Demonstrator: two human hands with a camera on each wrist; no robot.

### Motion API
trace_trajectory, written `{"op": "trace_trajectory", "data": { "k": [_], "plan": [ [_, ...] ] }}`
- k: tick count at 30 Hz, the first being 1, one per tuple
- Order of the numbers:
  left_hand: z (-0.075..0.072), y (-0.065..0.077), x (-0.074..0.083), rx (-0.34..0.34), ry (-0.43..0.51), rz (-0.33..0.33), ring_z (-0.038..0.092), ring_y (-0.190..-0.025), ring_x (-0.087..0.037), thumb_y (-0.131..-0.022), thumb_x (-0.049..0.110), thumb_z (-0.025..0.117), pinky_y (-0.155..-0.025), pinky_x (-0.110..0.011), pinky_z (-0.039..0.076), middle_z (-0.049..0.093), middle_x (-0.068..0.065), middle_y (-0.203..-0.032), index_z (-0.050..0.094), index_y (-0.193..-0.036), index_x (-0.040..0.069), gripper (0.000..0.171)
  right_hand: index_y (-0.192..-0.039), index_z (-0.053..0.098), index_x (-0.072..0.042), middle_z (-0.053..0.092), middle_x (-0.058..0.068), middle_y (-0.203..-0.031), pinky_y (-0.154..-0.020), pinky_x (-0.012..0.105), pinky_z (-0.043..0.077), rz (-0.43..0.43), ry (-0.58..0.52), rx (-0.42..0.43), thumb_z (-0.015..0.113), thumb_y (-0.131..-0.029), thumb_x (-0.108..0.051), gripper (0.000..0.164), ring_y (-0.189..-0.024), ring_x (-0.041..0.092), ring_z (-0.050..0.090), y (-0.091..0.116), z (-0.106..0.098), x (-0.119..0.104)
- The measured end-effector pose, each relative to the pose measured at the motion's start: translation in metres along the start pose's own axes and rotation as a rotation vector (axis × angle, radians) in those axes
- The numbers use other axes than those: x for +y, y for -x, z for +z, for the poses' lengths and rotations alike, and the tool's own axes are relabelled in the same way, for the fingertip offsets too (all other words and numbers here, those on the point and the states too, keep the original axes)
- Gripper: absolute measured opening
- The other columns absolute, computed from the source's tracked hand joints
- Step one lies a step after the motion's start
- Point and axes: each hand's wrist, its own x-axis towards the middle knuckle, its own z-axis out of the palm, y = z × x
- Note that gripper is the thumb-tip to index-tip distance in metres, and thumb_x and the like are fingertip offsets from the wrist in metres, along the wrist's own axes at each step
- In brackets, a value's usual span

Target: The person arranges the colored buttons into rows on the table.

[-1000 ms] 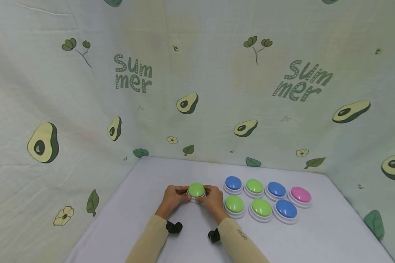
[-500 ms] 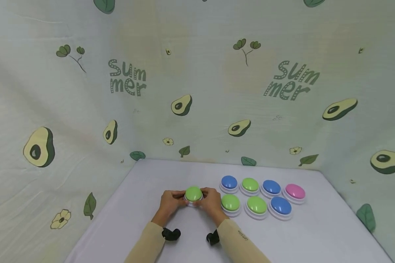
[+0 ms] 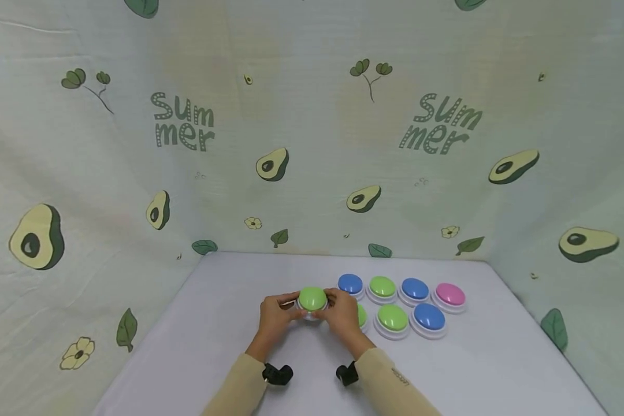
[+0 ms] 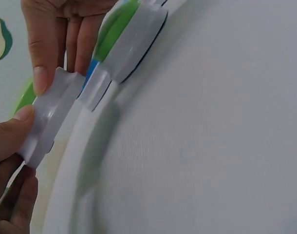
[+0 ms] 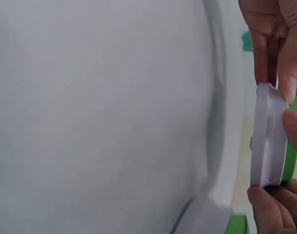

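Note:
Both hands hold a green-domed push button (image 3: 312, 298) with a white base, one hand at each side. My left hand (image 3: 277, 319) grips its left edge with thumb and fingers. On the opposite edge is my right hand (image 3: 343, 318), gripping likewise. In the left wrist view the white base (image 4: 53, 117) is tilted and raised above the white surface. The right wrist view shows its rim (image 5: 269, 136) between the fingertips of both hands. Behind the right hand, a front-row green button (image 3: 361, 315) is partly hidden.
Right of the hands, two rows of buttons stand on the white table (image 3: 478, 358). The back row has a blue button (image 3: 350, 283), a green (image 3: 382, 286), a blue (image 3: 415, 288) and a pink (image 3: 450, 293). In front are another green (image 3: 392, 317) and blue button (image 3: 429, 316). A printed curtain (image 3: 312, 225) surrounds the table.
The hands and the held green button have moved right, closer to the other buttons, and the right hand now overlaps the front-left green one. The head view has turned slightly right.

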Motion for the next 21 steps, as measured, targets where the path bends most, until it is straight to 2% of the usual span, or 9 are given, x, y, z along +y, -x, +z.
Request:
{"op": "trace_trajectory", "data": {
  "k": [3, 12, 21],
  "plan": [
    [0.017, -0.002, 0.008, -0.017, 0.001, 0.047, 0.07, -0.117, -0.041, -0.074, -0.004, 0.092, -0.096, -0.042, 0.06, 0.074, -0.02, -0.122, 0.077, -0.118, -0.004, 0.047, -0.127, 0.068, 0.008, 0.071, 0.025, -0.127, -0.099, 0.047, 0.059, 0.018, -0.004, 0.012, 0.096, -0.072, -0.005, 0.064, -0.119, 0.039, 0.069, 0.0, -0.02, 0.005],
    [0.071, -0.002, 0.029, -0.047, 0.038, 0.13, 0.071, -0.115, -0.039, -0.073, -0.005, 0.092, -0.095, -0.039, 0.061, 0.075, -0.02, -0.117, 0.075, -0.115, -0.006, 0.045, -0.13, 0.066, 0.01, 0.068, 0.028, -0.13, -0.099, 0.046, 0.058, 0.068, 0.009, 0.057, 0.095, -0.074, -0.004, 0.065, -0.121, 0.041, 0.068, 0.006, -0.074, 0.019],
    [0.135, -0.002, 0.054, -0.093, 0.034, 0.151, 0.072, -0.111, -0.035, -0.075, -0.005, 0.092, -0.093, -0.031, 0.061, 0.074, -0.017, -0.113, 0.075, -0.115, -0.007, 0.043, -0.133, 0.063, 0.012, 0.066, 0.031, -0.131, -0.101, 0.05, 0.057, 0.111, 0.037, 0.102, 0.093, -0.077, -0.003, 0.065, -0.122, 0.045, 0.066, 0.013, -0.135, 0.045]
  ]
}}
